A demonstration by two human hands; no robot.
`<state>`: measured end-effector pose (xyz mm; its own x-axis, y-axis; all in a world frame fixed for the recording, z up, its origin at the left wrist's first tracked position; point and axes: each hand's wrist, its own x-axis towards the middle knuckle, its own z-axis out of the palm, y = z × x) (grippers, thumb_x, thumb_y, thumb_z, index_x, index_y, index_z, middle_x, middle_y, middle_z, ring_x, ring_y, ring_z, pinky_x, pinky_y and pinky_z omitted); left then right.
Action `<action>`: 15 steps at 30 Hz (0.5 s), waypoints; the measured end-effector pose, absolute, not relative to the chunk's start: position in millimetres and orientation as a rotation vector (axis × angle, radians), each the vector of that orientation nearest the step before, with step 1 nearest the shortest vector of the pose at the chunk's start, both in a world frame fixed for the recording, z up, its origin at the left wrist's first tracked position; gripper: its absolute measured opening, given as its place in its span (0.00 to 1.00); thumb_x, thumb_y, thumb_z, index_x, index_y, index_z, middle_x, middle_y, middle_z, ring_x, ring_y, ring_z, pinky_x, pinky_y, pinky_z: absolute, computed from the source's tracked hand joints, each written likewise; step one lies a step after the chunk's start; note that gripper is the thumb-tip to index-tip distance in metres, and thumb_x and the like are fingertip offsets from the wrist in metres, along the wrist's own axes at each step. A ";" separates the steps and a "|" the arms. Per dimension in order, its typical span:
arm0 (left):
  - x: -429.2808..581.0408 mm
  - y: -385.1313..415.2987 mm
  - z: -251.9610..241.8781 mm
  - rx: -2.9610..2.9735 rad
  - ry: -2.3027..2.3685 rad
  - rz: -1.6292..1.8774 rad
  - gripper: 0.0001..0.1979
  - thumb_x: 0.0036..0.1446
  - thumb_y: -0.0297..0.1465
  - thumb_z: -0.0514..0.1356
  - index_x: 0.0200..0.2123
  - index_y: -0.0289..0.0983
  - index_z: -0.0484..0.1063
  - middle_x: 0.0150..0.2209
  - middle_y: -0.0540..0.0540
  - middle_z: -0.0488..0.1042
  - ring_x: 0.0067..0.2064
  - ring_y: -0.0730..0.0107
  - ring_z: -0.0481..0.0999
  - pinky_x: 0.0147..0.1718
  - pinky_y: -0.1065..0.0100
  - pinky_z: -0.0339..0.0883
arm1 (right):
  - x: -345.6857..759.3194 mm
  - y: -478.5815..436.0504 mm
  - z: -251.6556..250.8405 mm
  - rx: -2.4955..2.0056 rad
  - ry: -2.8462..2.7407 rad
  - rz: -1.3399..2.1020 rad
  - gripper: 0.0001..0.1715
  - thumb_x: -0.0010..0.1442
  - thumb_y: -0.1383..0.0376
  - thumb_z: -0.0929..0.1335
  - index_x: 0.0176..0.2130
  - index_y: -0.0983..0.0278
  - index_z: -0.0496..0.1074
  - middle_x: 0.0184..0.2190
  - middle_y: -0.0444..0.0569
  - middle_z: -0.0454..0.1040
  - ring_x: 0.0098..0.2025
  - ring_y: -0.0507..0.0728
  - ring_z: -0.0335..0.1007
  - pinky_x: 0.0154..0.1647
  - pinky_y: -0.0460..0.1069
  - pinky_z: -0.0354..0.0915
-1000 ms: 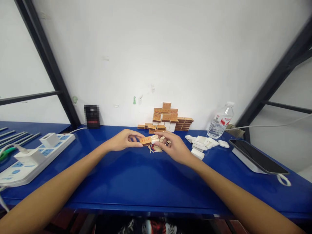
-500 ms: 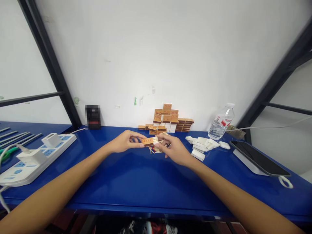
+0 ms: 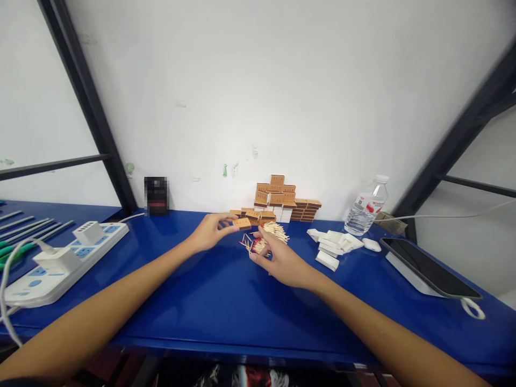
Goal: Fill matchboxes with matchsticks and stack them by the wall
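My left hand (image 3: 213, 231) pinches an orange-brown matchbox (image 3: 242, 223) at its left end. The box looks pushed closed, and it hangs near the other boxes at the back. My right hand (image 3: 284, 259) is over the near side of a pile of loose matches (image 3: 277, 231), with thumb and fingers apart and nothing visible between them. The hand hides part of the pile. Some stray matches lie at its left edge. Behind both hands, a stack of matchboxes (image 3: 276, 199) leans near the wall.
White empty-looking paper trays (image 3: 332, 243) lie right of the matches. Beyond them are a water bottle (image 3: 365, 207), a white earbud case (image 3: 371, 245) and a propped phone (image 3: 427, 266). A power strip (image 3: 66, 266) with chargers and several metal rods (image 3: 34, 231) occupy the left.
The matchbox, earlier between both hands with its matches showing at the right end, is now closed and farther back in my left hand. My right hand has let go of it and moved slightly nearer.
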<state>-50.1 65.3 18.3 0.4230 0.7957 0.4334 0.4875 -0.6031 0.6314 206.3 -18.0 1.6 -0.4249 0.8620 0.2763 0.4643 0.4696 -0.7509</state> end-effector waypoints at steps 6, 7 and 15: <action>-72.8 142.8 19.2 2.344 1.325 1.147 0.18 0.63 0.37 0.64 0.54 0.36 0.79 0.51 0.39 0.82 0.47 0.57 0.81 0.50 0.57 0.74 | 213.9 -10.8 7.3 -1.174 -2.107 0.579 0.27 0.67 0.62 0.70 0.63 0.63 0.69 0.55 0.57 0.75 0.37 0.56 0.77 0.52 0.59 0.73; -71.2 152.8 18.0 2.355 1.325 1.138 0.17 0.63 0.35 0.64 0.53 0.36 0.79 0.51 0.40 0.82 0.48 0.56 0.80 0.51 0.56 0.73 | 214.4 -10.9 7.8 -1.175 -2.120 0.551 0.24 0.67 0.63 0.70 0.61 0.63 0.71 0.53 0.56 0.76 0.37 0.56 0.77 0.52 0.58 0.72; -41.9 188.1 -10.8 2.432 1.372 1.094 0.08 0.61 0.30 0.67 0.43 0.35 0.81 0.44 0.41 0.78 0.40 0.63 0.80 0.46 0.60 0.74 | 217.5 -13.4 11.9 -1.134 -2.185 0.464 0.12 0.68 0.65 0.69 0.51 0.60 0.77 0.48 0.51 0.75 0.35 0.54 0.73 0.47 0.55 0.70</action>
<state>-41.9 188.1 -10.8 0.3187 0.7900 0.5237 0.6867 -0.5733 0.4469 217.5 -13.4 11.9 -0.4341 0.8227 0.3670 0.6023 0.5680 -0.5610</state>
